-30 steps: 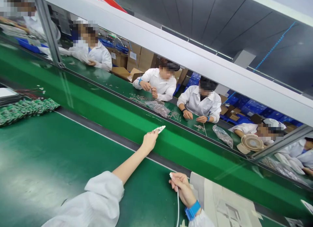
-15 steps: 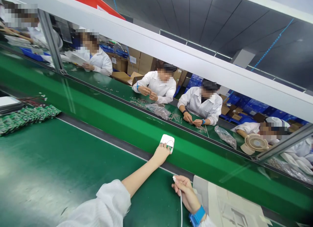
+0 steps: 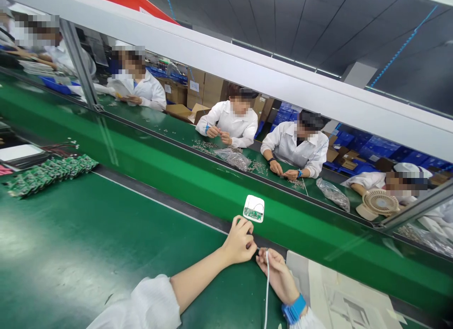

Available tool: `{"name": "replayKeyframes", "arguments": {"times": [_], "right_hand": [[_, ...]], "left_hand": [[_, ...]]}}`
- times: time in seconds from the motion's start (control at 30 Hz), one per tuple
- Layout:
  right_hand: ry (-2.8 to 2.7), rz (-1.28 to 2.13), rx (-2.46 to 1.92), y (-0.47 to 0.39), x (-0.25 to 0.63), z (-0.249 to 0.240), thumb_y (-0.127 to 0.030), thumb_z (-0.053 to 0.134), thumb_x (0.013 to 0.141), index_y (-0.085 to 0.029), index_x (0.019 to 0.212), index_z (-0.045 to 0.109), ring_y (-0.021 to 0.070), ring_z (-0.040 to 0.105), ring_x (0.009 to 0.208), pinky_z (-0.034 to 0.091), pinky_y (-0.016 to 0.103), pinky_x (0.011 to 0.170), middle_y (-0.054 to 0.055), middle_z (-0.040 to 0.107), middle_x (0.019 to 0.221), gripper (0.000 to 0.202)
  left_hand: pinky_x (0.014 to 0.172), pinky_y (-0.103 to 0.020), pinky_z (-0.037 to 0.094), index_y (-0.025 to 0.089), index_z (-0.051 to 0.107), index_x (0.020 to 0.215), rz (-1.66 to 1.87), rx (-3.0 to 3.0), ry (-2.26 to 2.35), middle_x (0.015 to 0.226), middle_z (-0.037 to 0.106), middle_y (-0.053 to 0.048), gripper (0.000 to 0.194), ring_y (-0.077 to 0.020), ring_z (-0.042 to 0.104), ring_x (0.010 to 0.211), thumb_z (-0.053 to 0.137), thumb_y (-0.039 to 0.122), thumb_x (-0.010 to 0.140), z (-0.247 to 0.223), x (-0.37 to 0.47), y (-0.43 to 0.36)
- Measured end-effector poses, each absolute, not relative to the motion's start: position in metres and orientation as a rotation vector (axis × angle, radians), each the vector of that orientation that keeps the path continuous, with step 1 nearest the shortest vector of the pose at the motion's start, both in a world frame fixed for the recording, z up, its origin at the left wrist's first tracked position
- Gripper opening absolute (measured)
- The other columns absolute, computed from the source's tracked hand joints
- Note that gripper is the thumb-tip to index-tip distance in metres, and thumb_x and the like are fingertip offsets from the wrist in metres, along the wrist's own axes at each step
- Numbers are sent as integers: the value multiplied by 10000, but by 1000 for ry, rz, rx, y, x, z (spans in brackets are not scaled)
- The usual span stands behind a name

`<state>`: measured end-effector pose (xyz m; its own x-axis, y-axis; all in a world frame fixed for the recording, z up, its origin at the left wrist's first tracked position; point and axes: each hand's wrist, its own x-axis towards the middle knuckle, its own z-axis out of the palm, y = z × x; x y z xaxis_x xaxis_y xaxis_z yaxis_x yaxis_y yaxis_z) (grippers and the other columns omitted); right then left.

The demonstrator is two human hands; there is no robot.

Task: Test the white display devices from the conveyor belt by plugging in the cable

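Observation:
My right hand [image 3: 278, 272], with a blue band on the wrist, pinches a white cable [image 3: 266, 291] near its end. The cable hangs down past the lower edge of the view. Just left of it, my left hand [image 3: 239, 241] has its fingers bent and apart, with nothing visible in them; its thumb side is close to the cable end. A white square housing [image 3: 254, 202] lies on the bright green belt [image 3: 212, 193] beyond my left hand. Inside the housing a green circuit board [image 3: 253, 214] and a thin dark wire are visible.
Several green circuit boards [image 3: 53, 173] lie in a row at the left of the green table [image 3: 141, 253]. A beige fixture [image 3: 339, 291] stands right of my right hand. Across the belt, several people in white coats work behind a framed partition [image 3: 79, 64].
My left hand has let go of the housing and drawn back toward my right hand. The housing stays on the belt. My right hand still holds the cable, now turned with its end upward.

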<state>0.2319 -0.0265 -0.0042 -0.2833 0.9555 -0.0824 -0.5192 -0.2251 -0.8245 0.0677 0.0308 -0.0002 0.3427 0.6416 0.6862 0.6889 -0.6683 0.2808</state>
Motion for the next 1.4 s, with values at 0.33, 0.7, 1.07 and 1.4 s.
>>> {"name": "replayKeyframes", "arguments": {"times": [0.33, 0.7, 1.07, 1.4], "right_hand": [[-805, 1784, -576, -28, 234, 3, -242, 641, 725, -174, 849, 680, 287, 423, 1176, 255, 484, 1014, 101, 549, 1212, 146], [-941, 1826, -584, -28, 234, 5, -211, 622, 734, -137, 752, 658, 262, 478, 1105, 210, 450, 1039, 115, 648, 958, 84], [-1006, 1824, -617, -30, 231, 9, -208, 602, 755, -153, 759, 653, 249, 510, 1055, 189, 454, 1042, 108, 643, 1001, 75], [-987, 1818, -590, -28, 233, 4, -184, 578, 764, -153, 773, 651, 256, 499, 1057, 235, 460, 1012, 103, 636, 986, 80]], "left_hand": [[956, -479, 218, 171, 573, 903, -1250, -2742, -1112, 1225, 422, -113, 304, -294, 311, 1131, 534, 156, 602, 14, 64, 15], [865, -423, 253, 162, 514, 694, -1089, -2830, -895, 990, 540, -52, 100, -229, 389, 994, 494, 78, 644, -1, 67, 25], [813, -405, 273, 153, 502, 635, -1271, -2777, -865, 809, 513, -39, 133, -194, 412, 888, 462, 29, 611, -5, 69, 26], [846, -427, 269, 173, 545, 775, -1165, -2854, -880, 904, 515, -60, 259, -229, 398, 951, 458, 54, 562, 0, 67, 23]]}}
